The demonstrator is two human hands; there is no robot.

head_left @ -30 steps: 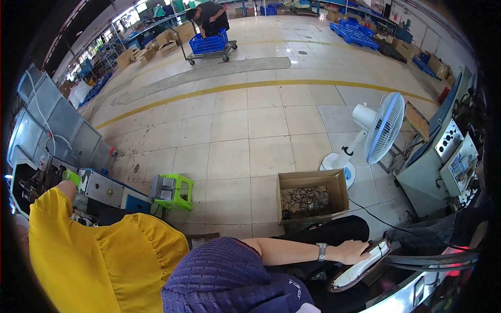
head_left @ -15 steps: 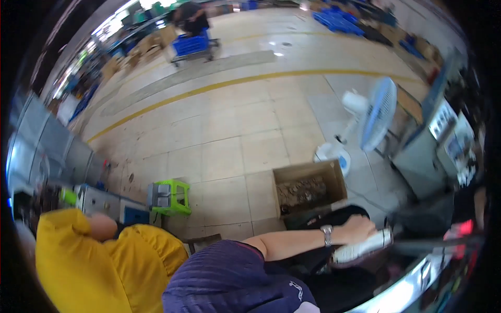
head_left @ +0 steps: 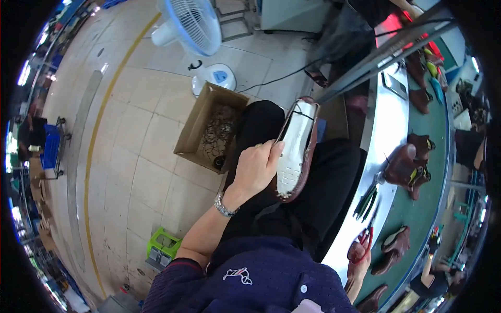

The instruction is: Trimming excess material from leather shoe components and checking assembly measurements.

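The left hand (head_left: 255, 169) grips a brown shoe (head_left: 296, 151) by its side, the thumb at the rim and the other fingers mostly hidden. The shoe is over the lap, between the 2 thighs, with its white underside up; 1 end points away from the body, and a dark band crosses the white near that end. The right hand (head_left: 358, 266) is at the table (head_left: 391, 112), against a red-handled tool (head_left: 371, 237); I cannot tell whether its fingers are closed around the handles. Just beyond, a dark-handled tool (head_left: 367, 202) lies on the table's metal strip. More brown footwear (head_left: 401, 167) lies along the green part, right of the strip. On the floor to the left, a cardboard box (head_left: 194, 122) holds dark scraps (head_left: 216, 130), near the base of a fan (head_left: 193, 26). A green stool (head_left: 163, 241) stands closer to the body.
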